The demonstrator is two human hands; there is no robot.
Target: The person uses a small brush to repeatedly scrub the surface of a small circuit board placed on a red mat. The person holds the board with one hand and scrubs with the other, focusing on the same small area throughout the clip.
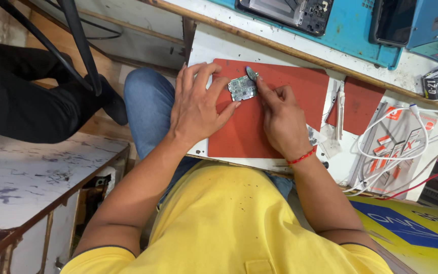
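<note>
Small green circuit board lies on red mat, between both hands. Left hand spread flat, fingertips pinning its edge steady. Right hand pinches grey pick against the board's top corner.

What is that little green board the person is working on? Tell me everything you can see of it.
The small circuit board is roughly square with uneven edges, green-grey, dotted with tiny silvery parts. It lies flat on a red mat on the white worktop. The left hand steadies its left side with fingertips and thumb. The right hand presses on its right edge and holds a small grey-green pick at its upper corner. Finer detail is too small to tell.
</note>
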